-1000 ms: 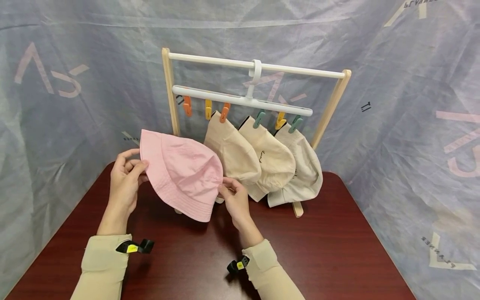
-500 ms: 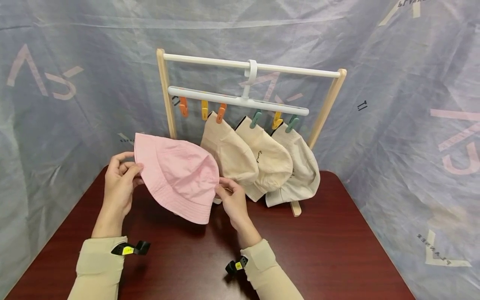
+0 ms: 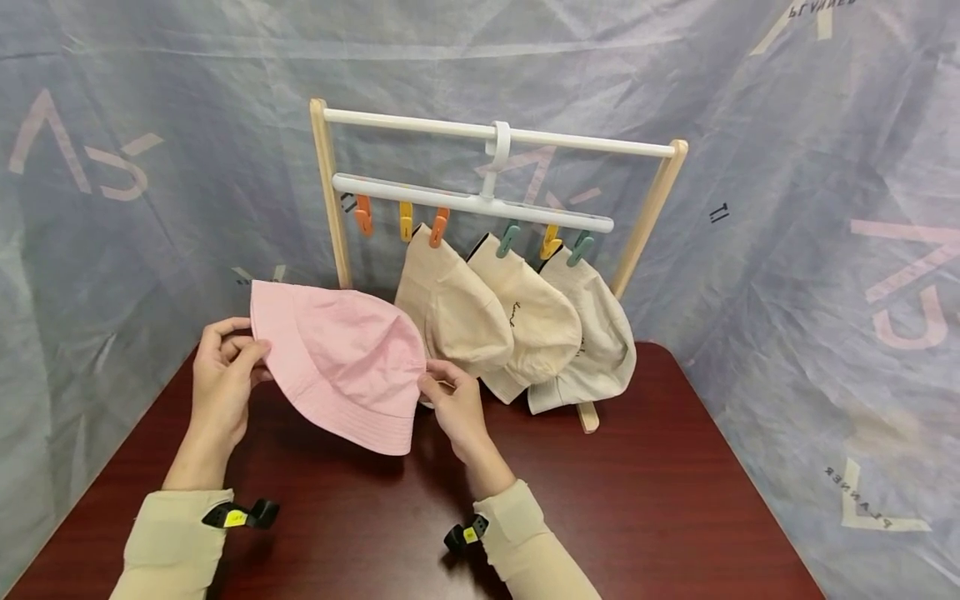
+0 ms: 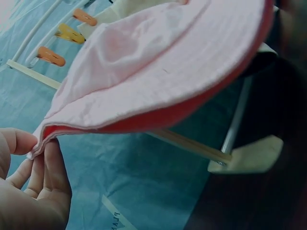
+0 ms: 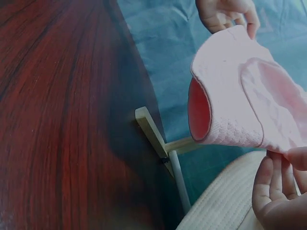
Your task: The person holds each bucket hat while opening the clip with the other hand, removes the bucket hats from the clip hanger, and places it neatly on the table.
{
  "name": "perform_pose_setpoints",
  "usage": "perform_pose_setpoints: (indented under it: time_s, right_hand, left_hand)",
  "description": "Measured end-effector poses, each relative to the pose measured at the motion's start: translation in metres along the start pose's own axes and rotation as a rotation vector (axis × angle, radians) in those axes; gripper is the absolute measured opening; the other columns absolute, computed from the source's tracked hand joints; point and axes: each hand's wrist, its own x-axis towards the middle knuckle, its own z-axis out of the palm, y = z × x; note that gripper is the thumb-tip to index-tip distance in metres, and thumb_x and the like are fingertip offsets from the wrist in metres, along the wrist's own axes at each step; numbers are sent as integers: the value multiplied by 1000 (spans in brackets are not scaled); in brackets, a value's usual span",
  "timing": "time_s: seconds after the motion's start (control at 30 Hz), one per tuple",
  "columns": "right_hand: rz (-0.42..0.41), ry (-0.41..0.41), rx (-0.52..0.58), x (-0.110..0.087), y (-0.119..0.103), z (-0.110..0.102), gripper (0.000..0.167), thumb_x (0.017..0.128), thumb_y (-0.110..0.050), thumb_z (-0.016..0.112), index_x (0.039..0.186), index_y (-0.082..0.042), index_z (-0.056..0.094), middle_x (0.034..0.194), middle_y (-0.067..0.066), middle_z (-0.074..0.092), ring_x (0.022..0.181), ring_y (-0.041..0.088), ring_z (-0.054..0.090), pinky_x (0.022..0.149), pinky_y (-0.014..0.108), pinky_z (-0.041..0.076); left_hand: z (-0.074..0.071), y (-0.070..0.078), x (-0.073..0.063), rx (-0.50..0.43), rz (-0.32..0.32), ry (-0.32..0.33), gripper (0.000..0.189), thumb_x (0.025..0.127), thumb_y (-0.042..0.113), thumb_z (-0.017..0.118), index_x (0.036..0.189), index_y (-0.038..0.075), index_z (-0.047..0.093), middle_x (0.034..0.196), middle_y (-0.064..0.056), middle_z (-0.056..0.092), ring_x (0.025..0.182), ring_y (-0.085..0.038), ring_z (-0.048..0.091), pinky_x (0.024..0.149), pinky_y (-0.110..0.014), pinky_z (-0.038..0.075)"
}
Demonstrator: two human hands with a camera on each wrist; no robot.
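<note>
A pink bucket hat (image 3: 348, 358) is held up above the table in front of the rack's left side. My left hand (image 3: 223, 375) pinches its brim edge between thumb and fingers. At the crown's right side, my right hand (image 3: 459, 408) pinches the fabric. In the left wrist view the folded brim (image 4: 144, 112) shows a deeper pink inside. Three pale hats hang to the right from clips: a beige hat (image 3: 457, 308), a cream hat (image 3: 543, 321) with dark lettering, and an off-white hat (image 3: 600, 333).
A wooden rack (image 3: 648, 221) with a white top bar carries a white clip hanger (image 3: 450, 198). An orange clip (image 3: 363, 217) and a yellow clip (image 3: 406, 222) at its left hold nothing. Grey printed cloth (image 3: 750, 250) surrounds the dark red table (image 3: 645, 508).
Both hands have moved left and slightly down with the pink hat, the left hand more so. The head view has shifted a little. Both grips stay as they were.
</note>
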Motion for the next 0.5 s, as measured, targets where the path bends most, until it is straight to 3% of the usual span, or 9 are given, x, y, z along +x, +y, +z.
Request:
perform_pose_setpoints:
  time_s: [0.17,0.27,0.4,0.5]
  right_hand:
    - [-3,-22,2,1,-3,9,28,99,-1,70,127,1,73,98,4,68,86,11,70,91,44,63]
    - [-12,-40,-13,2,-5,17,28,99,-1,70,127,1,73,100,8,70,86,11,70,91,47,62]
    - [-29,-69,-41,4,-7,28,27,99,-1,69,125,1,74,103,14,72,84,12,70,91,52,62]
    - [-27,-91,-51,6,-7,39,26,98,0,69,123,0,76,101,13,72,81,11,69,87,46,64]
  left_hand:
    - [-13,1,-3,-40,-12,12,34,100,-12,62,126,9,55,86,-2,66,63,-11,66,55,-22,57]
    - [-23,3,-6,-48,-24,10,34,100,-11,63,126,10,55,89,-2,65,63,-11,68,55,-22,58]
    - [-41,6,-9,-47,-47,-8,36,99,-11,65,126,10,54,93,-2,65,65,-12,70,57,-24,60]
    - [-57,7,-12,-34,-63,-12,37,100,-11,65,127,11,53,93,-2,66,67,-13,71,58,-24,61]
